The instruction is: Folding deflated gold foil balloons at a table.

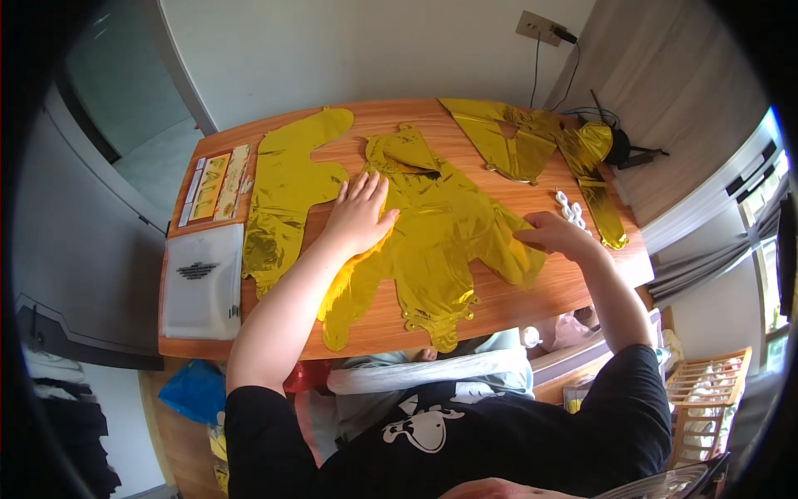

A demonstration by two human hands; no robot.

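Gold foil (428, 237) lies midway across the bench (582, 279) beneath the left hand (359, 216), its grip splayed flat, as the right hand (559, 236) pinches an edge. Watching remotely, I judge this smoothing; the next move wants gentle tension.

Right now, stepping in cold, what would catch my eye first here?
Most likely the big gold foil shape spread across the middle of the wooden table, with the left hand laid on it and the right hand at its right edge. More foil flanks it: a curvy gold piece on the left, another gold piece toward the far right. Bright blue plastic stands out at lower left.
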